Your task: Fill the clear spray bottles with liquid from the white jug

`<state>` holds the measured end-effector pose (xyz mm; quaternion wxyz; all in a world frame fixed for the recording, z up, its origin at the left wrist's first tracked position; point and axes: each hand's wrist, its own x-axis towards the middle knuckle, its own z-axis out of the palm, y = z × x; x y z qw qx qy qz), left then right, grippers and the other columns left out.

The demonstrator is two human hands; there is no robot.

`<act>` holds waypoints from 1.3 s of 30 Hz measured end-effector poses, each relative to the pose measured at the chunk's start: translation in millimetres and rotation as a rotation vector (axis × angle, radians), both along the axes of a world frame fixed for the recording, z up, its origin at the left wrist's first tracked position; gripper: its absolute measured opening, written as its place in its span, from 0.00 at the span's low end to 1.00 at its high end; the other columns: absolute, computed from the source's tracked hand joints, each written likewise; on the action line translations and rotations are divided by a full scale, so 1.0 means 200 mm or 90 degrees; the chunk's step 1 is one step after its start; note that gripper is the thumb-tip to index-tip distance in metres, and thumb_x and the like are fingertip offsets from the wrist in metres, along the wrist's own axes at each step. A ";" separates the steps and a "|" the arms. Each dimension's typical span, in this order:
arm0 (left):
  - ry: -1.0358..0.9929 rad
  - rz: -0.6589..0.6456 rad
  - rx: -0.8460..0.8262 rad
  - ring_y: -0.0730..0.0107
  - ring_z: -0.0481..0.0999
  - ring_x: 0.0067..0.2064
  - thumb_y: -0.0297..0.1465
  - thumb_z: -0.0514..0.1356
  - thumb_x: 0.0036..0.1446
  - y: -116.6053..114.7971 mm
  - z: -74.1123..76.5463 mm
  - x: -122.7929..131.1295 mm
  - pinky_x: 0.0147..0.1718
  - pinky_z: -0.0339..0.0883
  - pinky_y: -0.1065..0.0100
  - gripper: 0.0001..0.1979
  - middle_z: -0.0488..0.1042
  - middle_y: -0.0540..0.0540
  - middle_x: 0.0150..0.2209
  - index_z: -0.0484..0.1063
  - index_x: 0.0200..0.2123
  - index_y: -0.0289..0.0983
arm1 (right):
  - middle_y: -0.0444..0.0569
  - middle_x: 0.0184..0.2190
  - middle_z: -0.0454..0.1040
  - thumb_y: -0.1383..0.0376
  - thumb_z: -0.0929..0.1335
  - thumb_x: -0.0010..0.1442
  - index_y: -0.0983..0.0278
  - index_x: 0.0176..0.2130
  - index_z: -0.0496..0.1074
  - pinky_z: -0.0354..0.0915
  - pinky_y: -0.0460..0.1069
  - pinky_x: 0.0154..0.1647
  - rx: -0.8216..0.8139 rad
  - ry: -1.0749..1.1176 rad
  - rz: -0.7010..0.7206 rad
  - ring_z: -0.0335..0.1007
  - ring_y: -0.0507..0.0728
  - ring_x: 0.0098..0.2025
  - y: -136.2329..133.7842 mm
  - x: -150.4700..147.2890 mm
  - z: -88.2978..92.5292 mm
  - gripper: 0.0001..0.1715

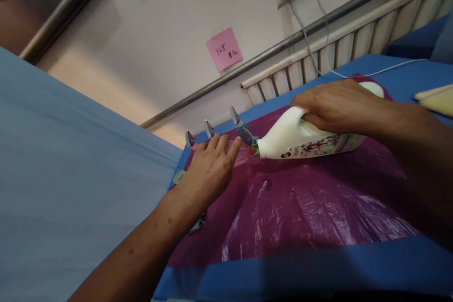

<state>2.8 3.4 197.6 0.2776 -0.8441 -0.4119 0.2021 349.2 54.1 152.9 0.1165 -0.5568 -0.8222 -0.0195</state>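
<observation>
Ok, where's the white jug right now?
Head view, centre-right: the white jug lies tipped over the purple sheet in the right hand, spout at the small bottle by the left hand.

Pink note (224, 49): it sticks on the wall (166, 28) and has black hand-written marks in two rows
Top row of the note: the number 32, then one more mark that I cannot make out
Bottom row of the note: two small marks, too tiny to read
White bottle (293, 139): its side has a label (320, 145) with dark print and small pictures, all too blurry to read
</observation>
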 end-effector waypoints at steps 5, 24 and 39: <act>0.009 -0.013 0.012 0.37 0.77 0.66 0.23 0.62 0.69 0.01 0.01 0.01 0.60 0.75 0.45 0.38 0.75 0.27 0.69 0.61 0.80 0.34 | 0.54 0.53 0.85 0.60 0.64 0.74 0.57 0.54 0.78 0.49 0.56 0.37 -0.013 0.001 -0.006 0.77 0.65 0.48 -0.01 -0.01 0.01 0.17; 0.061 -0.038 0.027 0.39 0.77 0.66 0.20 0.55 0.73 0.02 0.07 0.07 0.57 0.71 0.45 0.37 0.75 0.30 0.70 0.60 0.82 0.38 | 0.56 0.50 0.85 0.61 0.66 0.71 0.56 0.54 0.81 0.59 0.57 0.40 -0.006 0.027 0.002 0.79 0.69 0.47 0.01 0.01 0.00 0.17; 0.030 -0.093 0.033 0.40 0.72 0.71 0.20 0.53 0.75 0.04 0.09 0.10 0.67 0.64 0.42 0.32 0.72 0.33 0.72 0.65 0.78 0.43 | 0.55 0.51 0.85 0.62 0.65 0.73 0.58 0.51 0.77 0.49 0.56 0.37 0.010 0.024 0.010 0.79 0.66 0.47 0.00 0.01 0.00 0.13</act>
